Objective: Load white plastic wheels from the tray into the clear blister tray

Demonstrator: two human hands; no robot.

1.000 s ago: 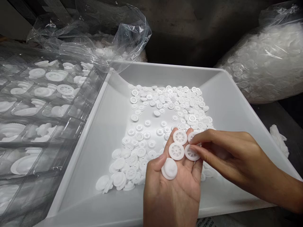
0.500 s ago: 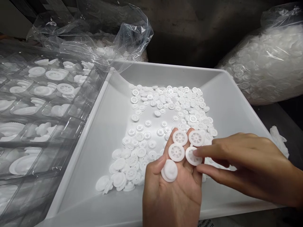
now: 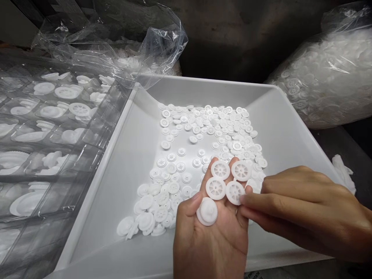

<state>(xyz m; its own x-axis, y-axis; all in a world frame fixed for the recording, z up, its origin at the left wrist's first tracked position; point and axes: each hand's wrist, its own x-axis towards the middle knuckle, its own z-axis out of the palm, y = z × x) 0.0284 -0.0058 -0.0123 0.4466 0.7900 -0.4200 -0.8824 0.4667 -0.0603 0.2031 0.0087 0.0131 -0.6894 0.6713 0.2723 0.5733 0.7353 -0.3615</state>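
Right hand (image 3: 305,209) drew back, fingers (image 3: 247,200) touching wheel (image 3: 233,191) edge | left hand (image 3: 212,240) over tray (image 3: 116,174)

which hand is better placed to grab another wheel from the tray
Right, probably. The left hand lies palm up with five wheels resting on it, so turning it would likely spill them. The right hand is palm down, fingertips at one wheel's edge, just over the loose wheels in the tray.

Nothing readable showing on the wheels (image 3: 216,188), tray (image 3: 122,162) or bags (image 3: 325,81), only a printed scrap (image 3: 251,276) peeking below the tray, lettering too cropped to make out.
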